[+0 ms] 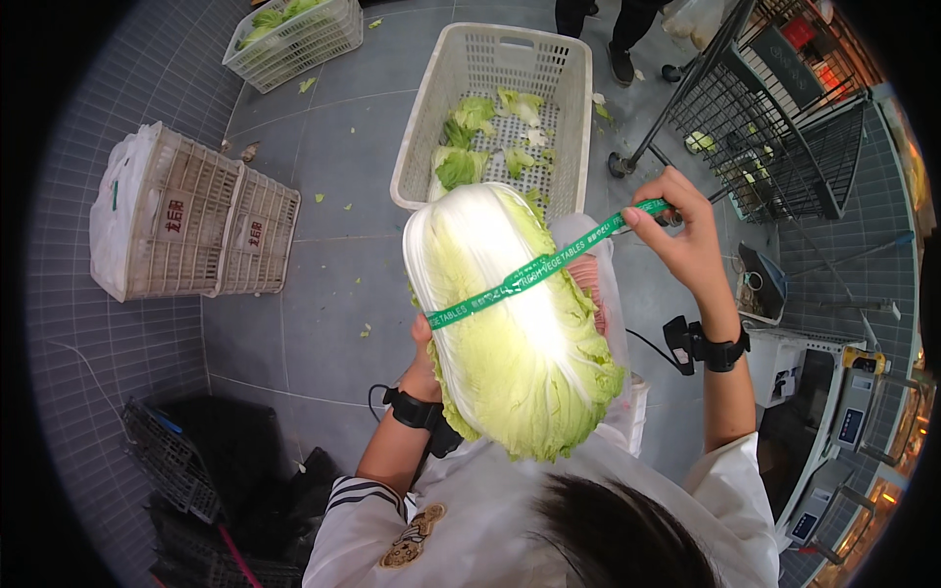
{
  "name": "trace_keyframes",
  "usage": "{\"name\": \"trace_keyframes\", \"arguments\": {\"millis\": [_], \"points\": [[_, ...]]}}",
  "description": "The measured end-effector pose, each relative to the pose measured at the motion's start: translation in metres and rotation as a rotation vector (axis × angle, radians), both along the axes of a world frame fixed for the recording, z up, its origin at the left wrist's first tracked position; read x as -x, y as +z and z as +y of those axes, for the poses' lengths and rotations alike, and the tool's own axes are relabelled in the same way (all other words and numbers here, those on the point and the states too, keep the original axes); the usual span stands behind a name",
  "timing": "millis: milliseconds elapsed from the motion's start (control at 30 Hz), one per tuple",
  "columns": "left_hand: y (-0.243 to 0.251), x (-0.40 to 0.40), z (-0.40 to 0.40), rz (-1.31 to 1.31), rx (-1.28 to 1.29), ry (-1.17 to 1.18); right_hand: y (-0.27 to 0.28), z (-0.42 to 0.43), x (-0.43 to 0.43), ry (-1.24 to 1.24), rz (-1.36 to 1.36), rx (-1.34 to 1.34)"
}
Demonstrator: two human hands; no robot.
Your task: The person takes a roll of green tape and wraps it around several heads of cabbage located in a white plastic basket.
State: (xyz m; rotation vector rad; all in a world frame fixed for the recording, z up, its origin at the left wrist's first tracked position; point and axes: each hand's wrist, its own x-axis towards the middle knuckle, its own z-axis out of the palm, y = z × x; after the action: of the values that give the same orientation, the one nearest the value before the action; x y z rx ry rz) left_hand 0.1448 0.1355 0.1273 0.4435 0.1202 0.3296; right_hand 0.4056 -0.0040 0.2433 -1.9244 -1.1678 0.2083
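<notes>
A large napa cabbage (pixel 492 382) is held up in front of my chest, its white base away from me and its leafy green end toward me. A green printed tape (pixel 485 294) runs across its middle. My left hand (pixel 420 360) supports the cabbage from its left side; most of the fingers are hidden behind it. To the right, my right hand (pixel 680 228) pinches the free end of the tape between thumb and fingers, and the strip is pulled taut up and away from the cabbage.
Beyond the cabbage stands a white plastic crate (pixel 408 154) holding loose leaves. Stacked crates (pixel 220 228) are at left, another leaf-filled crate (pixel 294 55) at far left. A shopping cart (pixel 757 125) and a person's legs (pixel 625 33) are at upper right. Black crates (pixel 173 463) sit lower left.
</notes>
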Motion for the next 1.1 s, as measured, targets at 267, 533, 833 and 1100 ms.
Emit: {"name": "trace_keyframes", "arguments": {"millis": [267,533,833,1100], "points": [[-0.008,0.008,-0.002,0.078,-0.017,-0.005,-0.038,0.010,0.037,0.096,-0.059,0.077],[-0.029,0.042,0.010,0.325,-0.272,-0.113,-0.086,0.019,0.084,0.092,0.814,-0.161],[-0.011,0.039,0.020,0.531,0.015,-0.257,-0.091,0.014,0.114,-0.115,0.182,-0.026],[-0.027,-0.019,0.004,0.168,0.108,-0.076,-0.027,0.012,0.078,-0.031,0.202,-0.159]]}}
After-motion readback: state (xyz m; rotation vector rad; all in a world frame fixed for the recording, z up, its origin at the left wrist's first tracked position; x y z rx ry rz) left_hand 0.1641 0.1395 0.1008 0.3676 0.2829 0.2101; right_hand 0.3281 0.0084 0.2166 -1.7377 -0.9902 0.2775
